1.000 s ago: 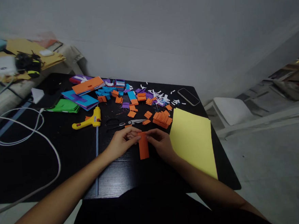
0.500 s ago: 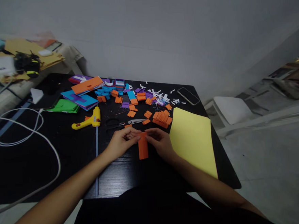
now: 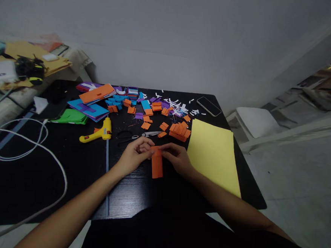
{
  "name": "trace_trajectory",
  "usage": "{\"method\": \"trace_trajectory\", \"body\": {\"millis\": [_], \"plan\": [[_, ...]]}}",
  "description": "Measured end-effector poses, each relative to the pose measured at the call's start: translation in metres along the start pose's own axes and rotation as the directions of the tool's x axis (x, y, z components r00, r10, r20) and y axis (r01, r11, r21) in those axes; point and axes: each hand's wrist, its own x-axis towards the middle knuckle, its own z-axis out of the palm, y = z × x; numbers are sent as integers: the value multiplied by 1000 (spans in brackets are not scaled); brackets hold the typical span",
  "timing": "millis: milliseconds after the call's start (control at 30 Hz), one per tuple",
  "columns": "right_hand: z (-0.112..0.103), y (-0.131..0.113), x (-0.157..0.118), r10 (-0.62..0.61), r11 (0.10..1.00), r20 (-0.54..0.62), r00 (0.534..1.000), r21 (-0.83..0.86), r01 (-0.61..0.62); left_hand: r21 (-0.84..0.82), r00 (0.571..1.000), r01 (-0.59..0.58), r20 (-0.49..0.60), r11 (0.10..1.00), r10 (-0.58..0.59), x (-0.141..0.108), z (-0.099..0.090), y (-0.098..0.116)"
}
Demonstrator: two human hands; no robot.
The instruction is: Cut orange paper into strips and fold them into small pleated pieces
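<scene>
An orange paper strip with a lengthwise crease lies at the middle of the black table, its long side pointing toward me. My left hand pinches its far left edge between thumb and fingers. On the opposite edge, my right hand grips the strip near the same far end. Just beyond my hands rest the scissors, blades pointing right. Small folded orange paper pieces are heaped beyond my right hand.
Left of my hands lies a yellow glue gun. Yellow paper sheets are at the right, with a phone behind them. Coloured paper stacks and white scraps cover the back. A white cable loops at the left.
The orange strip has shifted slightly left and toward me. Both hands still hold its far end, and the left fingers have moved a little.
</scene>
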Motion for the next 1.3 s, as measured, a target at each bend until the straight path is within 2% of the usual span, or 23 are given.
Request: {"method": "trace_trajectory", "body": {"millis": [167,267,667,867,1067,1167,1300], "plan": [[-2,-2,0,37,989,121,992,139,-54,-73,999,49,14,996,-48,2,-4,0],[-2,-3,-1,46,979,151,987,188,-74,-104,997,82,9,991,-81,3,-4,0],[-3,0,-2,54,970,215,975,222,-102,-112,992,126,-10,986,-128,3,-5,2],[0,6,-2,-13,968,276,961,244,-57,-127,989,144,-17,981,-148,4,-5,1],[4,8,-4,-125,992,153,980,24,123,-93,994,108,-22,990,-111,3,-3,1],[4,8,-4,-85,996,95,992,-23,88,-73,996,86,-6,994,-86,2,-2,0],[6,8,-4,7,1000,65,998,20,-8,-36,999,44,-3,998,-44,0,0,-1]]}}
